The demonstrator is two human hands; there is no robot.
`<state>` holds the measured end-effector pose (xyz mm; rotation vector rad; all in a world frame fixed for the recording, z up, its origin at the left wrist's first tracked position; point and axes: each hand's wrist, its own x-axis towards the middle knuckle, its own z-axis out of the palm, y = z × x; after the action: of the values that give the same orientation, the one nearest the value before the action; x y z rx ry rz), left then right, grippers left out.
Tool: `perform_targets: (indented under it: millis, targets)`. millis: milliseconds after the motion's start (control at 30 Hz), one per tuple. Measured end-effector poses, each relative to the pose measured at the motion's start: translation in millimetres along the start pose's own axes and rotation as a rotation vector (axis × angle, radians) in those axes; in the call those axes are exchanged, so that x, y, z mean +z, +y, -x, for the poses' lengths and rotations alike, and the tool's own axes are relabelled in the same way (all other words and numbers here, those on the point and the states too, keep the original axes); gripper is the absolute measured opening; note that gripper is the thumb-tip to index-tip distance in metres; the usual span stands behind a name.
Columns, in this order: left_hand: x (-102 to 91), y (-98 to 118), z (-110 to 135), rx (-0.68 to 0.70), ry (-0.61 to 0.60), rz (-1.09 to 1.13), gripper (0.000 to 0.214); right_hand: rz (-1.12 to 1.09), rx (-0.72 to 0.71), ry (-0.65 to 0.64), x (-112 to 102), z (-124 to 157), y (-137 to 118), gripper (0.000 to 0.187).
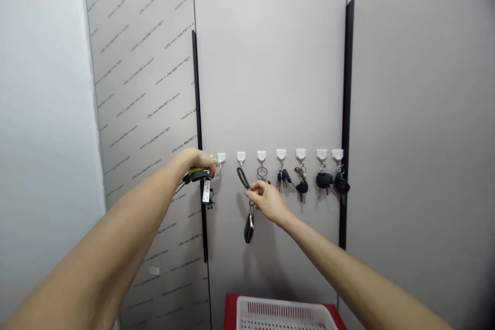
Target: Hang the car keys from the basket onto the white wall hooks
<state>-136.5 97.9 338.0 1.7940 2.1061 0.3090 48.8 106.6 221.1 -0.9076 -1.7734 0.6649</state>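
My left hand is closed at the left end of a row of white wall hooks. From it hangs a bunch of keys with a white tag, and black and yellow pieces show beneath the wrist. Its fingertips are partly hidden. My right hand pinches a key fob that dangles below the fingers on a metal ring. The fob's dark braided strap points up just under a white hook. I cannot tell whether the strap touches that hook.
More keys hang from the hooks on the right. Long black handles run down the panel edges. Below stands a white perforated basket on a red surface. Printed film covers the left panel.
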Motion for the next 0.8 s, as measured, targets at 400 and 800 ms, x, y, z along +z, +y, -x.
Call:
perform_targets:
  millis: [400,800]
  targets:
    - [6.8,3.6,3.7,0.053,0.0,0.065,0.002,0.119,-0.194,0.146,33.3,-49.4,-34.4,0.027]
    - [-10.4,3.4,10.8,0.071,-0.072,0.156,0.009,-0.188,-0.104,-0.02,55.9,-70.3,-26.7,0.028]
